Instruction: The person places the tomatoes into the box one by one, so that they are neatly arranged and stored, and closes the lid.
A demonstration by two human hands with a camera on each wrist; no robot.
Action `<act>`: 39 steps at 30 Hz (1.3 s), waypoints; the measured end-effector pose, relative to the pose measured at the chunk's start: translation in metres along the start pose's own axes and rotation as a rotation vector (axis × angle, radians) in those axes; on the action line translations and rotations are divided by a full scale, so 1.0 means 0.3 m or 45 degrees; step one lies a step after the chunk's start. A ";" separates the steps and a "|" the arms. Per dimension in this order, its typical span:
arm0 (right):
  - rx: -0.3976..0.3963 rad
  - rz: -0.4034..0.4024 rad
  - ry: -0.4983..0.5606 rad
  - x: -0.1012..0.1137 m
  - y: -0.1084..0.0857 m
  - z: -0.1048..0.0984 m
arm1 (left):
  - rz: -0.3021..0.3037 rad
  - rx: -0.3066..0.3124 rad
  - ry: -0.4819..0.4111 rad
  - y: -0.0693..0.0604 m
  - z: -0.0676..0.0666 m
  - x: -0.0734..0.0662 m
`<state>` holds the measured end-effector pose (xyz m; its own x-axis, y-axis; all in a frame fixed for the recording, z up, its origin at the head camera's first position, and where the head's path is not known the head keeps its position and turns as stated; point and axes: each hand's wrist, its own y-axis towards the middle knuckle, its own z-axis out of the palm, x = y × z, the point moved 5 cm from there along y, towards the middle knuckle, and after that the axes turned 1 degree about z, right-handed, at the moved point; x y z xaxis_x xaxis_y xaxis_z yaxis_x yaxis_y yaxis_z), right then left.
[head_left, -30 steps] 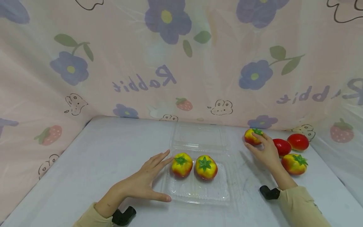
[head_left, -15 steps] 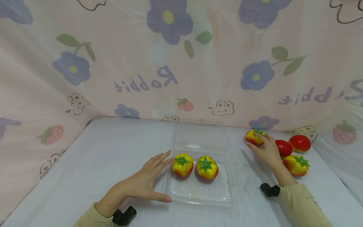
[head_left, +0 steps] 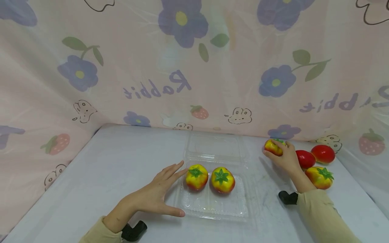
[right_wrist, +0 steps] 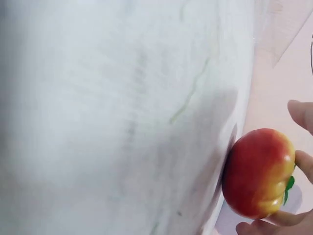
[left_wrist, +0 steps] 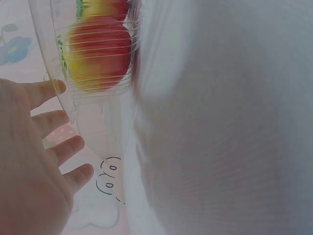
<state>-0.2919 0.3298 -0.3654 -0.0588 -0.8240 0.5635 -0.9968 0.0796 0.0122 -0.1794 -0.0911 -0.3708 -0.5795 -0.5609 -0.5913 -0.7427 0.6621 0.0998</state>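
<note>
My right hand [head_left: 285, 157] is around a yellow-and-red toy tomato [head_left: 272, 147] with a green leafy top, at the back right of the table. In the right wrist view this tomato [right_wrist: 259, 174] rests on the surface; fingers touch its top and side, while the thumb tip [right_wrist: 299, 111] looks slightly apart from it. My left hand [head_left: 155, 195] lies spread, fingers straight, along the left side of a clear plastic clamshell box [head_left: 212, 209]. Two similar toy tomatoes, a left one [head_left: 197, 177] and a right one [head_left: 223, 180], sit side by side inside the box.
The box's lid [head_left: 214, 146] lies folded back toward the patterned curtain [head_left: 212, 84]. Right of my right hand are two glossy red oval fruits, one nearer [head_left: 305, 159] and one farther [head_left: 323, 154], and another toy tomato [head_left: 320, 177]. All stand on a white table [head_left: 127, 155].
My right hand has shifted slightly forward and its fingers have drawn in closer around the tomato. The left hand stays in place beside the box.
</note>
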 end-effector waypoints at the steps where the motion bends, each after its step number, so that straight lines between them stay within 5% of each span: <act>1: 0.003 -0.001 0.002 -0.003 0.003 0.000 | 0.002 -0.003 0.004 0.000 0.001 0.000; 8: 0.009 0.030 0.029 -0.016 0.018 0.002 | 0.021 -0.010 0.014 0.001 0.004 -0.005; 18: -0.156 -0.056 0.014 -0.010 0.028 -0.005 | 0.015 -0.007 0.001 0.003 0.005 -0.007; 39: -0.129 -0.069 0.012 0.030 -0.037 -0.035 | 0.023 -0.020 0.012 0.000 0.003 -0.001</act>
<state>-0.2808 0.3274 -0.3519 -0.0044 -0.8234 0.5675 -0.9877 0.0921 0.1261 -0.1789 -0.0906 -0.3713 -0.5957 -0.5535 -0.5821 -0.7373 0.6642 0.1230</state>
